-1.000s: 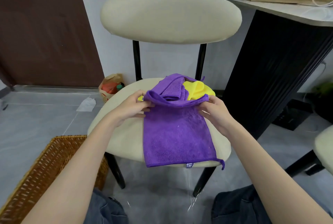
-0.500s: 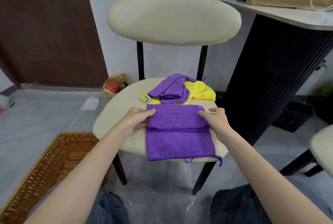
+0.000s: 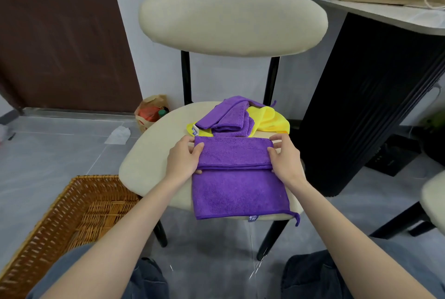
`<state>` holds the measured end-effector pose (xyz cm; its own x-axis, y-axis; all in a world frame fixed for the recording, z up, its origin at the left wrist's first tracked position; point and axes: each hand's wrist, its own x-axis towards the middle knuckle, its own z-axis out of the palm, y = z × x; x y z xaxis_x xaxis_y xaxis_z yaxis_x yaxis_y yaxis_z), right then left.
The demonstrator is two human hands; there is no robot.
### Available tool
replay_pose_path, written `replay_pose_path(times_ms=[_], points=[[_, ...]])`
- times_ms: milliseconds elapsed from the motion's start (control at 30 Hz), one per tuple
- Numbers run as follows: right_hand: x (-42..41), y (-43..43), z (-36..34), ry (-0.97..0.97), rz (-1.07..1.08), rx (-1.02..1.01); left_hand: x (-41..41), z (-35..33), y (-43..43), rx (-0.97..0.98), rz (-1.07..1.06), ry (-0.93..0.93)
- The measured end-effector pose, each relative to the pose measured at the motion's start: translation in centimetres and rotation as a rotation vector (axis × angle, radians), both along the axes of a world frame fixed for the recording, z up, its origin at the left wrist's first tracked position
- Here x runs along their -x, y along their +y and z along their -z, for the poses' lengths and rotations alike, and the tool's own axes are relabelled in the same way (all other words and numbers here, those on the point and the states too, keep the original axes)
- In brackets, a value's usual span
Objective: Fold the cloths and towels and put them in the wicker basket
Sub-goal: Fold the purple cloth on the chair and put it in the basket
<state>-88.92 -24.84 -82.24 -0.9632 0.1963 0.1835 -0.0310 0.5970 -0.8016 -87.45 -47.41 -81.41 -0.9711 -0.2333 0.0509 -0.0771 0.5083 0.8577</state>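
At both ends of the fold, fingers (image 3: 200,149) of the left hand (image 3: 183,161) and right hand (image 3: 286,161) pinch the cloth (image 3: 238,188), thumbs on top, probably squaring the doubled layer; it lies flat on the seat (image 3: 149,154), with the basket (image 3: 72,214) low to its left, within reach

A purple cloth (image 3: 238,190) lies on the chair seat (image 3: 149,161), its far part folded over itself. Behind it, a crumpled purple cloth (image 3: 231,118) tops a yellow cloth (image 3: 272,120). The wicker basket (image 3: 48,226) stands on the floor.

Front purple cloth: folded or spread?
Partly folded: front purple cloth has its far part doubled over, left hand and right hand holding it.
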Motion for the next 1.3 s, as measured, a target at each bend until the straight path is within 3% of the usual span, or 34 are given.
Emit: replay_pose_path(times_ms=[300, 433, 600, 733, 800, 867, 1000, 1100, 1200, 1300], points=[[-0.3, 0.3, 0.8, 0.07, -0.042, -0.325, -1.0, 0.3, -0.1, 0.458, 0.062, 0.037], [-0.8, 0.1, 1.1, 0.083, -0.014, -0.616, -1.4, 0.2, 0.6, 0.718, 0.017, -0.003], [-1.2, 0.2, 1.1, 0.077, 0.017, -0.74, -1.6, -0.1, 0.0, 0.792, -0.036, -0.062], [-2.3, 0.3, 0.2, 0.302, -0.048, -0.785, -2.9, -1.3, 0.3, 0.77, -0.037, 0.093], [-3.3, 0.3, -0.6, 0.361, -0.216, -0.66, -3.5, -1.7, 0.4, 0.747, 0.045, 0.221], [-4.7, 0.5, -1.4, 0.295, -0.405, -0.562, -4.4, -2.1, 0.5, 0.732, 0.191, 0.304], [-7.5, 1.4, -1.4, 0.056, -0.658, -0.64, -7.0, -1.7, 0.4, 0.794, 0.544, 0.127], [-8.3, 2.6, -0.1, -0.014, -0.735, -0.849, -8.5, -0.3, -0.3, 0.92, 0.701, -0.031], [-8.3, 3.8, 0.8, 0.037, -0.744, -0.963, -8.9, 1.2, -1.3, 1.062, 0.714, 0.025], [-8.4, 4.6, 0.9, 0.083, -0.738, -0.929, -8.7, 1.8, -2.0, 1.052, 0.68, 0.114]])
